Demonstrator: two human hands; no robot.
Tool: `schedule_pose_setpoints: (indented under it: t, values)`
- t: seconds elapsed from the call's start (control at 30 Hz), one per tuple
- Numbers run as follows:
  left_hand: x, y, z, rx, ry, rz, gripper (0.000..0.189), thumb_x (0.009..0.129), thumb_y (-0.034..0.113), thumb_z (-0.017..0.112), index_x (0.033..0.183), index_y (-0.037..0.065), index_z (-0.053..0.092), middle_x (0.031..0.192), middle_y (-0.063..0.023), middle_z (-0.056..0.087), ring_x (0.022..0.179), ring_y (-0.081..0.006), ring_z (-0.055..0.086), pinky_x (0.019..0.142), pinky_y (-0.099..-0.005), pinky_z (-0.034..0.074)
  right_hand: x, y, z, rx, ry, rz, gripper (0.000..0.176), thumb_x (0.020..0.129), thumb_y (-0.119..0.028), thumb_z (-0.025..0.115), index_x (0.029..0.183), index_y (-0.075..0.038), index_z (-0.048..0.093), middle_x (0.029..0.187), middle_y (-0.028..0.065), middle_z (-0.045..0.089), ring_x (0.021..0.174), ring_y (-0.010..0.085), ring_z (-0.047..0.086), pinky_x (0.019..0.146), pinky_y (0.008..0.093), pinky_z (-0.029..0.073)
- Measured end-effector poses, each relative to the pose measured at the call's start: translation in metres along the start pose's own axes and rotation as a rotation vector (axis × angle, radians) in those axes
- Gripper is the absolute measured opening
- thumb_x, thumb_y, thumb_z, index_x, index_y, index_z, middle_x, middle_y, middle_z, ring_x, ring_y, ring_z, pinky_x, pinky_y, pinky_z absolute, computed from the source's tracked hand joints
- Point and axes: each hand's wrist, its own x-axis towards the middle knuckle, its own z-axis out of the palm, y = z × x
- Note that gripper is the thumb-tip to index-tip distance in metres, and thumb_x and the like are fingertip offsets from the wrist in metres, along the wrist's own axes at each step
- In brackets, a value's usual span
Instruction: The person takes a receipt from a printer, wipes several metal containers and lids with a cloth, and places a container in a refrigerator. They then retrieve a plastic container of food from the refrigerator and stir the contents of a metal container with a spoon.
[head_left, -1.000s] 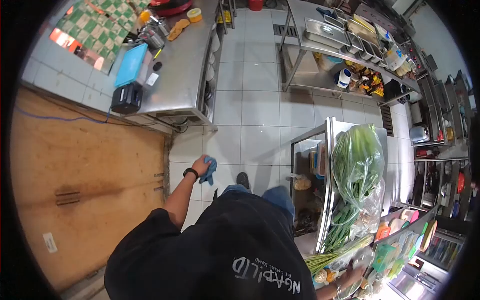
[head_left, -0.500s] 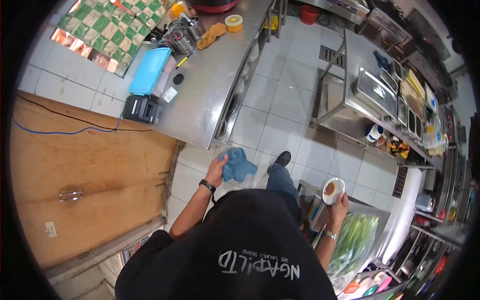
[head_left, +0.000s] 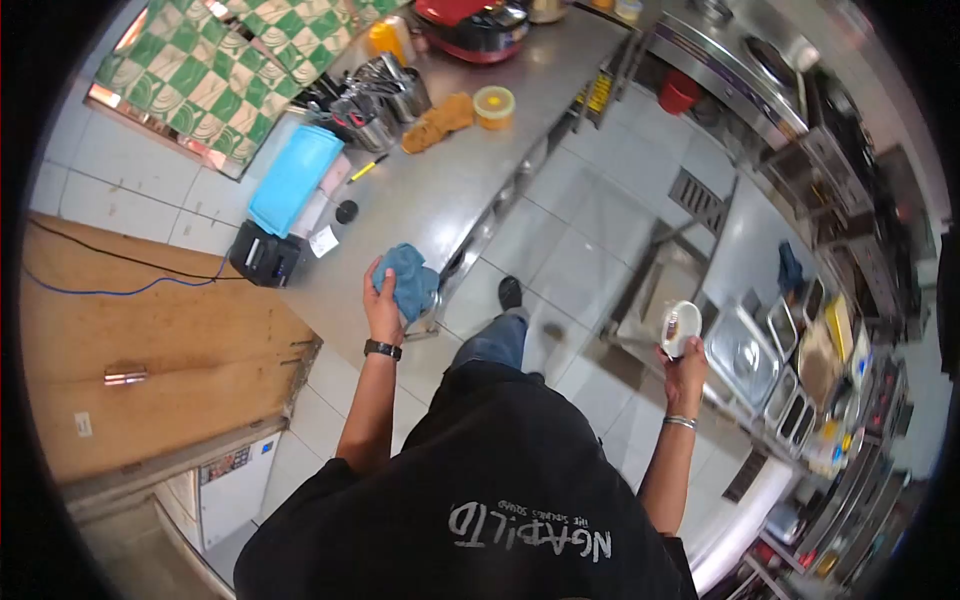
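A crumpled blue cloth (head_left: 408, 282) is in my left hand (head_left: 383, 306), whose fingers are wrapped round it, near the corner of the steel counter (head_left: 400, 200). On the other side, my right hand (head_left: 686, 368) grips a small white bowl (head_left: 682, 328) by its rim. Something brown shows inside the bowl. It is held above the floor, beside the lower shelf of the right-hand steel table.
On the counter are a black device (head_left: 264, 256), a blue-lidded box (head_left: 294, 180), an orange cloth (head_left: 438, 122), a round tub (head_left: 493, 106) and utensil holders. Metal trays (head_left: 740, 352) line the right-hand table (head_left: 752, 235). A red bucket (head_left: 679, 92) stands on the floor farther ahead.
The view has moved forward along the counter. My left hand has lifted the blue cloth to the counter's corner, and my right hand has carried the bowl forward, beside the right-hand table.
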Motion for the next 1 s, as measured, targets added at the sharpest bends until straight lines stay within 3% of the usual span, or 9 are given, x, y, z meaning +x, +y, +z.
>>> schedule_pose_setpoints:
  t: [0.17,0.23,0.3,0.47,0.57,0.6,0.7,0.87,1.0]
  values:
    - [0.104,-0.007,0.064,0.449,0.171,0.382,0.039,0.093,0.020,0.060,0.127,0.002,0.051,0.117,-0.0115,0.058,0.107,-0.0196,0.054,0.095,-0.0320,0.042,0.124,-0.016,0.002,0.218,0.040,-0.135,0.030,0.100,-0.017,0.040,0.124,0.000,0.047,0.124,0.0180,0.053,0.108,0.0349,0.057,0.093,0.0541,0.052]
    - [0.134,0.003,0.109,0.374,0.131,0.330,0.039,0.093,0.021,0.060,0.125,0.001,0.052,0.118,-0.0130,0.058,0.110,-0.0211,0.053,0.097,-0.0339,0.040,0.202,0.015,-0.053,-1.032,0.119,-0.476,0.029,0.100,-0.014,0.040,0.122,0.002,0.049,0.123,0.0186,0.054,0.109,0.0355,0.056,0.092,0.0551,0.052]
    - [0.162,-0.001,0.150,0.647,0.103,0.592,0.039,0.092,0.018,0.060,0.126,0.001,0.052,0.120,-0.0174,0.058,0.113,-0.0287,0.054,0.098,-0.0377,0.040,0.174,-0.031,0.016,0.362,0.161,-0.181,0.029,0.099,-0.012,0.040,0.123,0.002,0.048,0.124,0.0192,0.053,0.110,0.0362,0.056,0.092,0.0565,0.052]
    - [0.216,-0.098,0.164,1.292,-0.443,0.709,0.047,0.086,0.026,0.063,0.125,0.001,0.052,0.128,-0.0242,0.053,0.122,-0.0386,0.047,0.105,-0.0494,0.033,0.225,-0.050,0.038,0.617,0.466,-0.105,0.029,0.094,-0.017,0.050,0.113,0.004,0.056,0.115,0.0188,0.058,0.109,0.0333,0.057,0.090,0.0501,0.052]
    - [0.238,-0.144,0.144,1.358,-0.570,0.769,0.056,0.082,0.038,0.065,0.126,0.004,0.053,0.134,-0.0236,0.049,0.129,-0.0391,0.040,0.110,-0.0547,0.024,0.322,0.015,-0.063,-0.742,0.400,-0.456,0.031,0.096,-0.008,0.044,0.124,0.004,0.049,0.120,0.0188,0.055,0.107,0.0315,0.058,0.089,0.0483,0.054]
    - [0.232,-0.134,0.146,1.348,-0.568,0.677,0.056,0.083,0.040,0.064,0.126,0.005,0.054,0.134,-0.0234,0.049,0.129,-0.0392,0.041,0.111,-0.0541,0.023,0.357,0.038,-0.107,-1.332,0.556,-0.537,0.039,0.087,-0.037,0.064,0.098,0.000,0.067,0.093,0.0168,0.069,0.090,0.0302,0.066,0.080,0.0374,0.052]
    - [0.215,-0.088,0.176,1.484,-0.378,0.328,0.048,0.083,0.049,0.063,0.116,0.014,0.062,0.129,-0.0140,0.056,0.124,-0.0326,0.048,0.108,-0.0603,0.023,0.353,-0.031,-0.078,-0.032,0.275,-0.333,0.038,0.096,-0.013,0.049,0.128,0.007,0.049,0.128,0.0183,0.055,0.111,0.0287,0.057,0.091,0.0410,0.053]
    - [0.241,-0.023,0.215,1.328,-0.098,0.407,0.035,0.084,0.041,0.064,0.102,0.011,0.068,0.108,-0.0119,0.066,0.101,-0.0326,0.059,0.093,-0.0524,0.039,0.380,-0.092,-0.090,-1.645,0.581,0.021,0.053,0.086,-0.039,0.059,0.132,-0.014,0.053,0.116,0.0227,0.062,0.104,0.0408,0.061,0.087,0.0475,0.049]
    - [0.287,0.016,0.231,1.163,0.115,0.599,0.028,0.085,0.034,0.064,0.095,0.008,0.069,0.093,-0.0146,0.068,0.089,-0.0355,0.061,0.080,-0.0451,0.046,0.397,-0.104,-0.114,-1.675,0.545,0.002,0.051,0.086,-0.037,0.059,0.129,-0.010,0.053,0.115,0.0197,0.063,0.105,0.0368,0.061,0.087,0.0454,0.049]
